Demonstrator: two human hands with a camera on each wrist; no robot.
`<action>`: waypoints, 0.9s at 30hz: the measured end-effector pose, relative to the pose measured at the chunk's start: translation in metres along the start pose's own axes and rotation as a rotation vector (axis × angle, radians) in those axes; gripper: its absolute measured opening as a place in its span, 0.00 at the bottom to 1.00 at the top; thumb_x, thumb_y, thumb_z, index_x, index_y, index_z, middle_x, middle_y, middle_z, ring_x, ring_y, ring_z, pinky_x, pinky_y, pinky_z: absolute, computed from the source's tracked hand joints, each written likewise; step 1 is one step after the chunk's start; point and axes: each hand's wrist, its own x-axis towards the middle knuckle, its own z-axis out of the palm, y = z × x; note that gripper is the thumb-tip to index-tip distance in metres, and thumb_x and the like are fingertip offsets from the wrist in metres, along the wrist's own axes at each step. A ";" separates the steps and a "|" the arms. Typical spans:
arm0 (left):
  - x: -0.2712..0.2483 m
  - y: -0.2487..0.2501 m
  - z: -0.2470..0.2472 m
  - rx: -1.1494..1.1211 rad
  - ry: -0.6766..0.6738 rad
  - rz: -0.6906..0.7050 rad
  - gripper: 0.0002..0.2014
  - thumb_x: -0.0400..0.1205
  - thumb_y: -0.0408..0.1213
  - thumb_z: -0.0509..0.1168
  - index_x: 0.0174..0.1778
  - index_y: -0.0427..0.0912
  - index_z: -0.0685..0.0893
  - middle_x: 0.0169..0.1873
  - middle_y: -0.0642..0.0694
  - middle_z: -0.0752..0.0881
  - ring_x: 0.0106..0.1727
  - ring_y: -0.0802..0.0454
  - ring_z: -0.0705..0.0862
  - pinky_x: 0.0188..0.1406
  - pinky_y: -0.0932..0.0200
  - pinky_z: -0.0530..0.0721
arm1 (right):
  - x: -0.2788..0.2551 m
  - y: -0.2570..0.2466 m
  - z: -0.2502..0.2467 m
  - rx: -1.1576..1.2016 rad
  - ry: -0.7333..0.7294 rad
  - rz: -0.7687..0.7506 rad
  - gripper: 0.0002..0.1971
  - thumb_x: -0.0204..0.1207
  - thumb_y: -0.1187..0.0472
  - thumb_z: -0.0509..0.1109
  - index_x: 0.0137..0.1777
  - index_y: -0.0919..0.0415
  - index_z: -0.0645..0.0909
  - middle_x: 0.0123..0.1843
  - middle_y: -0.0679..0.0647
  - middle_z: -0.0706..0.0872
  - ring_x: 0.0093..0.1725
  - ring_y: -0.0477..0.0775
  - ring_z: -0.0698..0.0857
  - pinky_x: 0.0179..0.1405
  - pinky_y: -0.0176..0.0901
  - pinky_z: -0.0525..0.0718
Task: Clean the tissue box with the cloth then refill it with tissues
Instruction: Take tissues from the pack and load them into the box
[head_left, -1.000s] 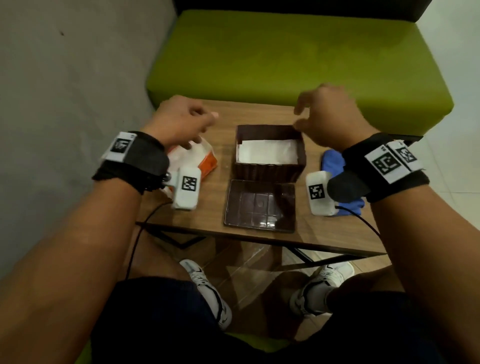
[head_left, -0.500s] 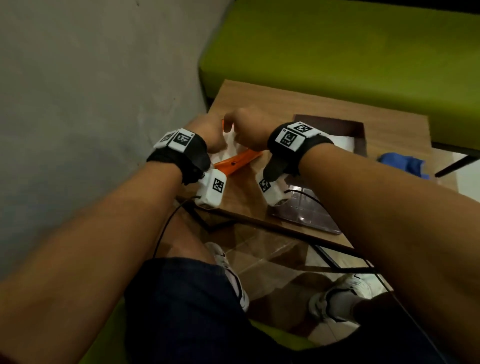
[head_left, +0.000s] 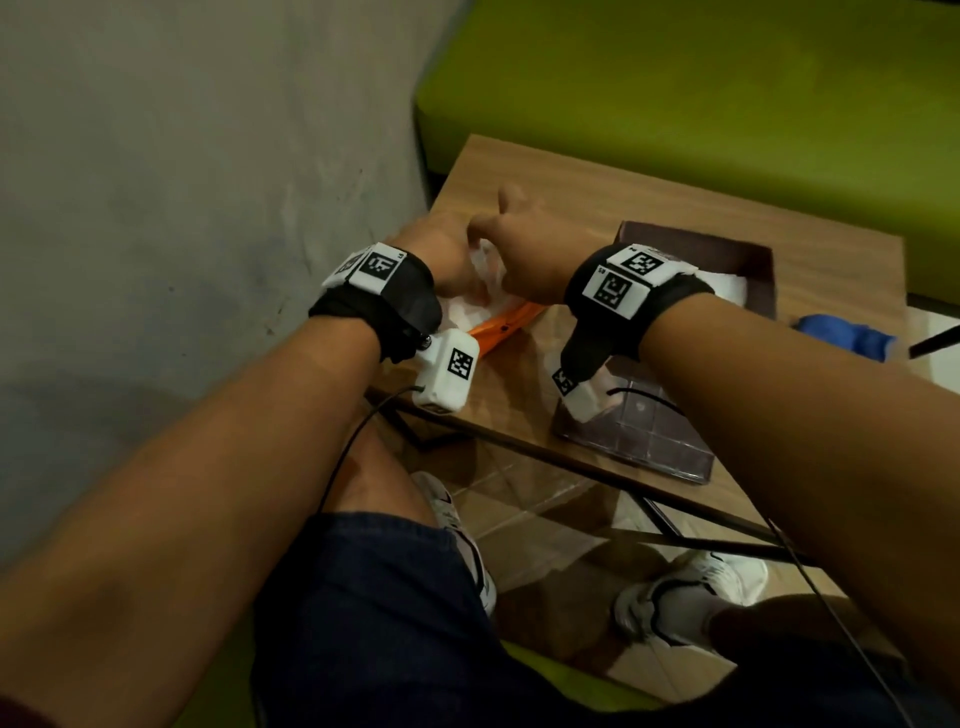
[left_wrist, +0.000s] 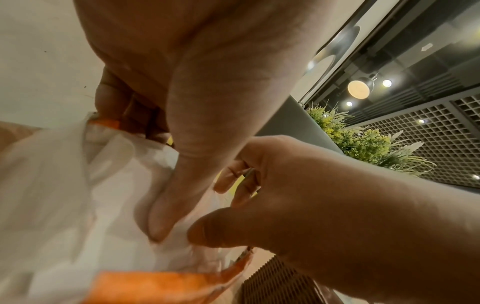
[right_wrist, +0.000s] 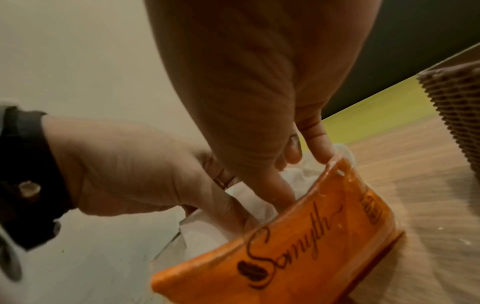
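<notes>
Setting: wooden table (head_left: 597, 208) is standing between a grey wall and a green bench (head_left: 675, 78); I am watching from above it.
Step in hand: I am judging that I am drawing more tissues out of the orange tissue pack (right_wrist: 298, 246), lying at the table's left end, to top up the box.
Left hand (head_left: 441, 254): it is gripping the pack's torn top; the fingers (left_wrist: 124, 107) are curling over the plastic rim while the thumb is pressing into the white paper.
Right hand (head_left: 524, 260): its fingers (right_wrist: 283, 191) are reaching down into the pack's mouth among the tissues (right_wrist: 249, 205); I cannot tell whether they are pinching a stack yet.
Doing it well: I am advising the left hand to be pinning the wrapper down while the right is taking a flat bundle by its edge and lifting it straight out, so the sheets are not crumpling or tearing.
Tissue box (head_left: 737, 260): brown and woven, it is sitting open to the right of the pack, with white tissues showing inside it.
Lid (head_left: 649, 441): it is lying flat near the table's front edge, apart from the box.
Cloth (head_left: 841, 332): blue, it is resting at the right of the box, not in use.
</notes>
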 end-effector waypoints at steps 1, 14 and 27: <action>-0.001 0.000 0.001 -0.013 0.005 0.001 0.36 0.73 0.44 0.87 0.77 0.44 0.83 0.71 0.41 0.87 0.69 0.37 0.86 0.60 0.48 0.85 | -0.001 0.000 -0.001 -0.007 0.010 -0.002 0.28 0.80 0.64 0.76 0.79 0.51 0.78 0.73 0.64 0.71 0.74 0.71 0.74 0.59 0.55 0.76; -0.016 0.007 -0.006 -0.200 -0.008 -0.016 0.16 0.80 0.39 0.80 0.62 0.40 0.88 0.54 0.41 0.88 0.52 0.43 0.85 0.49 0.52 0.80 | -0.012 0.008 -0.013 0.154 0.071 0.007 0.29 0.81 0.66 0.73 0.81 0.53 0.75 0.77 0.61 0.74 0.77 0.67 0.74 0.64 0.46 0.72; -0.044 0.005 -0.055 -1.128 -0.162 -0.003 0.17 0.87 0.31 0.73 0.72 0.32 0.85 0.59 0.35 0.94 0.53 0.44 0.96 0.50 0.51 0.95 | -0.060 0.018 -0.018 1.199 0.368 0.399 0.38 0.82 0.25 0.60 0.68 0.61 0.81 0.51 0.56 0.94 0.48 0.57 0.95 0.47 0.54 0.92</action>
